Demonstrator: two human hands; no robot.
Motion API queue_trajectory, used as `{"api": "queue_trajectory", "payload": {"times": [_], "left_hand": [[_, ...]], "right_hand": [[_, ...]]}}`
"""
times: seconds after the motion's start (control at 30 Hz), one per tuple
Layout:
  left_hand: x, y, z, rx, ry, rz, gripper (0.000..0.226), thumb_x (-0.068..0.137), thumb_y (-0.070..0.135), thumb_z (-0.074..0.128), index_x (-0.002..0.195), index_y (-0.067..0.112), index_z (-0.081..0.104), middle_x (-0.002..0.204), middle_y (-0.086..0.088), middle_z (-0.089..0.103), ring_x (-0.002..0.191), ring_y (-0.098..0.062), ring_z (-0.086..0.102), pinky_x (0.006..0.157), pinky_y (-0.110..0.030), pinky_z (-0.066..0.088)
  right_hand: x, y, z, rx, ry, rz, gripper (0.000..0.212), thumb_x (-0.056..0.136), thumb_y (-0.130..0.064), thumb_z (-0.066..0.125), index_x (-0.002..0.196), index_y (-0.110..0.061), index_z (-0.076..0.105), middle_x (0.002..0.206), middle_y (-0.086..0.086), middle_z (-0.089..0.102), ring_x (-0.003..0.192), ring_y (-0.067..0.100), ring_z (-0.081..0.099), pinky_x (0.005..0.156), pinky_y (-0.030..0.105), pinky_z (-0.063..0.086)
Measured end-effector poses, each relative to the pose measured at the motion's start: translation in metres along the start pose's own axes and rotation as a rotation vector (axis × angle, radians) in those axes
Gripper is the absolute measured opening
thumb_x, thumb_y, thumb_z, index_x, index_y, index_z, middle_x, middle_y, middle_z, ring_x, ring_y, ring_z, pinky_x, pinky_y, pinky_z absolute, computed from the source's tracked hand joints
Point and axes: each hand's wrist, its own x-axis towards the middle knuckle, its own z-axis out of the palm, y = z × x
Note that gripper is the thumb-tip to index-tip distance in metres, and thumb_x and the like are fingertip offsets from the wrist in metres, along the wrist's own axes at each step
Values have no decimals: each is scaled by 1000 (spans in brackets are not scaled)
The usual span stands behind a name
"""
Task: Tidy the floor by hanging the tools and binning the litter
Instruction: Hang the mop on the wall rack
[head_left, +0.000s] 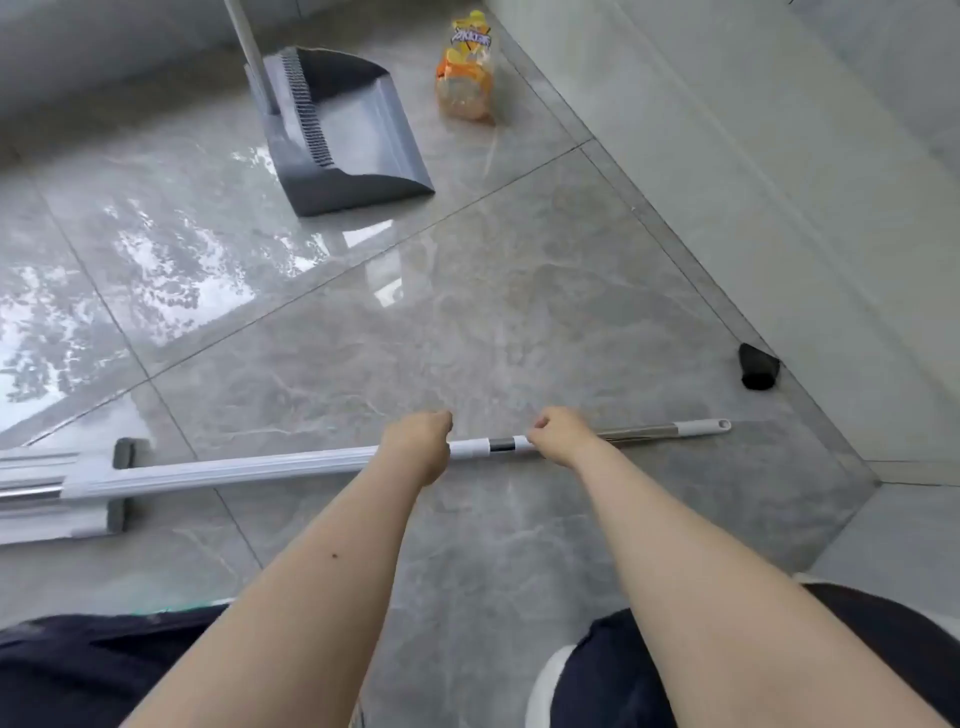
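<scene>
Flat mop (291, 467) lies across the tiled floor (519, 322), head left of both hands. Left hand (418, 441) and right hand (558, 434), side by side, each grip its handle. Beyond them: grey dustpan (343, 135), orange plastic bottle (467, 73). Far right: small black object (758, 366).

The floor (519, 322) is glossy, polished grey tile with marble-like veining, mirroring bright light at the left. The mop handle (291, 465) looks like smooth white plastic, with a shiny bare-metal stretch near its far end and another at the left edge. The dustpan (358, 135) is matt grey plastic with a row of comb teeth. The bottle (466, 73) is clear, crinkled plastic under a glossy orange and yellow label. The small black object (758, 366) looks matt
</scene>
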Motion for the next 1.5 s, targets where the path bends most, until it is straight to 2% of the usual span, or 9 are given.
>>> {"api": "queue_trajectory", "payload": {"times": [0.07,0.17,0.33,0.53,0.73,0.93,1.13,1.33,1.5], "left_hand": [[18,3,12,-7,-34,10,35,97,21,42,131,13,46,136,-8,51,122,-28,51,95,-35,43],[38,7,28,30,-56,31,35,98,27,41,127,11,50,135,-9,51,121,-30,52,95,-37,43],[50,7,44,132,-16,37,32,96,24,44,124,11,52,130,-10,55,118,-31,56,93,-37,45],[55,8,46,184,-65,40,37,95,28,48,124,7,52,128,-12,53,118,-30,52,93,-36,44],[44,7,28,186,-51,41,34,95,29,47,122,8,50,125,-12,55,112,-30,56,88,-37,46],[-9,10,-30,156,65,47,36,98,36,44,119,7,43,118,-13,61,106,-32,60,84,-37,44],[-93,33,-120,109,190,68,33,99,32,43,118,5,43,118,-14,60,106,-33,58,83,-39,44],[-186,72,-223,-35,267,67,31,99,30,44,116,4,42,116,-18,60,103,-36,58,77,-40,42],[-257,113,-297,-172,299,84,23,98,28,44,107,6,41,107,-18,60,92,-36,57,67,-37,35]], "right_hand": [[22,13,14,51,16,74,33,91,-8,47,60,-13,36,82,14,46,81,21,39,48,19,25],[46,29,30,265,-55,216,8,93,-8,45,88,-12,50,91,12,52,63,24,48,51,21,37],[61,38,43,572,-62,427,15,95,-17,42,96,-5,52,67,11,51,53,21,51,50,25,43],[65,33,52,1032,-63,607,35,96,-18,42,126,-3,53,123,16,63,112,28,64,78,36,50],[48,17,31,1182,21,501,27,98,-18,46,119,-3,54,108,18,67,57,18,52,48,27,42],[-17,-26,-26,1209,63,383,26,97,-24,49,114,-6,55,87,11,59,56,15,51,49,25,42],[-117,-74,-106,1178,173,155,16,97,-29,49,103,-15,48,98,10,57,60,12,52,50,24,41],[-234,-115,-212,1069,222,-114,35,95,-36,52,111,-5,54,93,7,58,62,9,52,52,21,41],[-332,-141,-296,1006,252,-256,35,96,-36,50,110,-5,55,97,6,58,82,16,55,66,25,47]]}}
